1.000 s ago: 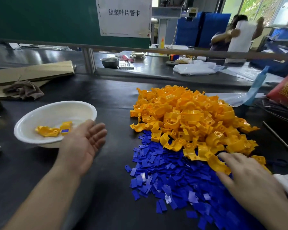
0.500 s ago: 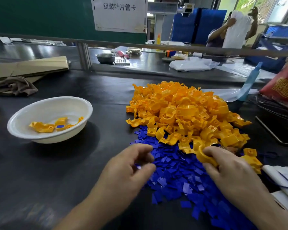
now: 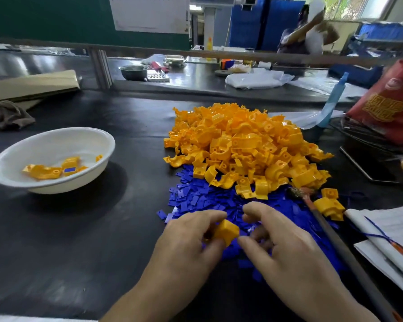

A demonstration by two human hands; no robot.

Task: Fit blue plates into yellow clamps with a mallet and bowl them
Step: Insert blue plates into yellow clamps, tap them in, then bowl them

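Up close in the head view, the left hand (image 3: 191,245) gripped a single yellow clamp (image 3: 226,231) between thumb and curled fingers, just above the near edge of the blue plates (image 3: 203,201). The right hand (image 3: 286,254) sat just beside it, thumb tip almost touching the clamp, fingers bent down over the plates. Whether those fingers pinched a plate could not be told, since the hand hid what was under them.

The blue plates lay spread flat on the dark table (image 3: 79,228), running under both hands and up to the heap of yellow clamps (image 3: 242,145) behind them. The heap overlapped the far edge of the plates.

The mallet (image 3: 335,240) lay on the table to the right of the right hand, apart from it, its head near the foot of the heap and its handle running toward the near right corner. Two loose clamps (image 3: 329,203) sat just beyond the handle, next to a stack of papers (image 3: 393,231).

The white bowl (image 3: 56,133) stood well to the left of both hands. Inside lay a few fitted clamps (image 3: 44,171), one showing its blue plate (image 3: 69,169).

Farther off sat a red bag (image 3: 386,105) at the right, folded cardboard (image 3: 33,84) and a brown cloth (image 3: 7,115) at the left, and a metal bowl (image 3: 134,72) on the next bench.
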